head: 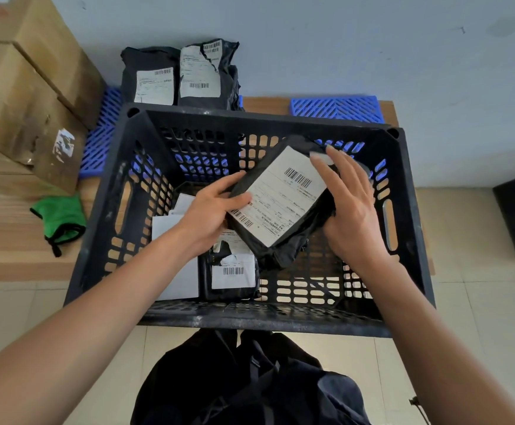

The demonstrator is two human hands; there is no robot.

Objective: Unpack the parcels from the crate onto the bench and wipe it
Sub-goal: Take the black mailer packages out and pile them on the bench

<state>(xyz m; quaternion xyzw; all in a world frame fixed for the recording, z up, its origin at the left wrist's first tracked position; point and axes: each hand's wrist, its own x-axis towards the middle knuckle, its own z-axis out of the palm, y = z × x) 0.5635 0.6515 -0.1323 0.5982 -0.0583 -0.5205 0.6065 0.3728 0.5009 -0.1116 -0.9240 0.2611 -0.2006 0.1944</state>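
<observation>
Over the crate (189, 317), both hands are lifting a parcel (280, 204): left hand (210, 216) pinching its near edge, right hand (351, 210) cupping the far side, steadying the floppy bag. Two parcels (179, 76) are already leaning on the wall; others (233, 271) are lying below.

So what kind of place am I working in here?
Probably a parcel sorting or storeroom corner: black poly-bag parcels with barcode labels fill a black perforated plastic crate, brown cardboard cartons are stacked to the left, and blue plastic grid mats lie behind.
</observation>
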